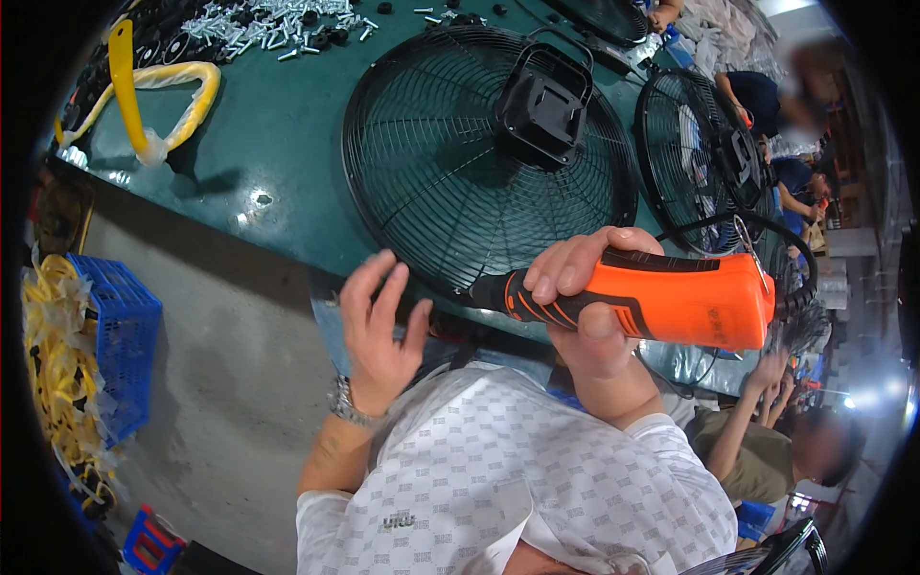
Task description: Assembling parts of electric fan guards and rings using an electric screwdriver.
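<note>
Right hand [596, 347]: fingers closed around orange power screwdriver [704, 305], above near edge of green table [278, 177] | Left hand [377, 337]: fingers parted, near fan guard [541, 125] lying on table | Screwdriver tip: at guard's rim, contact uncertain from this angle

The left grip [383, 350], a bare hand, is hovering a little below nine o'clock, its back turned upward. Its fingers [365, 292] are spreading apart, loosely bent, and pointing toward twelve o'clock, while its thumb [416, 331] is standing separate toward one. The left forearm [335, 455] is slanting in from seven o'clock. The right grip [594, 350] is sitting near three o'clock, firmly wrapped: its fingers [573, 268] are curling over the top toward eight, and its thumb [599, 321] is pressing from below. The right forearm [637, 402] is slanting in from four o'clock.
</note>
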{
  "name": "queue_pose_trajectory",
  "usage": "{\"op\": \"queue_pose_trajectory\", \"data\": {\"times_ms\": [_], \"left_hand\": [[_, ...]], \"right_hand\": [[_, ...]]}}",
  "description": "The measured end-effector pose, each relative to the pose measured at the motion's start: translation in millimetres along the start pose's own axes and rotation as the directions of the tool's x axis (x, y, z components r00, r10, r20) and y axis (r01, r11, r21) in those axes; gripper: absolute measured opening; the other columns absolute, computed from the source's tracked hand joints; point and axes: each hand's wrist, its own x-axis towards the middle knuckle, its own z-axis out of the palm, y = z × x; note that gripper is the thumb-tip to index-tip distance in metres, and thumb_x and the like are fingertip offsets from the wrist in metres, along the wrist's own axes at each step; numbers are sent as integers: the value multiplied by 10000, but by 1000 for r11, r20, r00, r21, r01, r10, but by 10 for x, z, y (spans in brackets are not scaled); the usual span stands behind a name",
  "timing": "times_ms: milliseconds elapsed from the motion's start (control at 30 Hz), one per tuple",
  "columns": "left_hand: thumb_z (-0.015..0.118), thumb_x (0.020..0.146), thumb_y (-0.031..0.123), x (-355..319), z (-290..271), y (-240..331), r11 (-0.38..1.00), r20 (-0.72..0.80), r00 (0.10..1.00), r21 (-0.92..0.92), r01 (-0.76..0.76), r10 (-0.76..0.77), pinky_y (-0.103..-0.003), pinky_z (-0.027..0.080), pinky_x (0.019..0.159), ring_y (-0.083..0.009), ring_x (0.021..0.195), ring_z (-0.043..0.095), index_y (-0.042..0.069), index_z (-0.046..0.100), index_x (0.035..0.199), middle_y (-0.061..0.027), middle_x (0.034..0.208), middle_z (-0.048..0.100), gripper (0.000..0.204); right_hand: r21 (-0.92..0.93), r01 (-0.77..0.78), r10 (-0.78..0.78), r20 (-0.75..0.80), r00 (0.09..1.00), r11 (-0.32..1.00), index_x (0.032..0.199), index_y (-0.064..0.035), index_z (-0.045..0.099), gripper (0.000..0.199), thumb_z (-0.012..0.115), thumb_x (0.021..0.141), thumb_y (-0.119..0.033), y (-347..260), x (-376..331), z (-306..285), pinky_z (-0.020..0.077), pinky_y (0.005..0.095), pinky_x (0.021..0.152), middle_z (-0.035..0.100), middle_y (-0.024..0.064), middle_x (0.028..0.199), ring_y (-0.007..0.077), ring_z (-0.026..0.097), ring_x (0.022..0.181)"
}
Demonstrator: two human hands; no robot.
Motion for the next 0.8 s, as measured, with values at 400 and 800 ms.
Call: {"op": "queue_pose_trajectory", "data": {"times_ms": [400, 800], "left_hand": [[533, 720, 44, 603, -79, -298, 942, 297, 918, 131, -310, 261, -565, 159, 1140, -413, 1417, 237, 101, 477, 1381, -208, 1518, 305, 666], [502, 753, 40, 582, -17, -385, 949, 249, 939, 151, -278, 236, -600, 143, 1130, -355, 1409, 296, 146, 549, 1325, -125, 1480, 405, 583]], "right_hand": [[-119, -103, 105, 11, 994, 988, 1308, -119, 393, 660, 769, 808, -327, -4, 40, 249, 528, 356, 718, 580, 49, 868, 186, 609, 752], [-179, -144, 183, 223, 958, 973, 1080, -99, 472, 357, 723, 835, -170, 108, 294, 264, 530, 321, 638, 540, 31, 770, 164, 576, 645]]}}
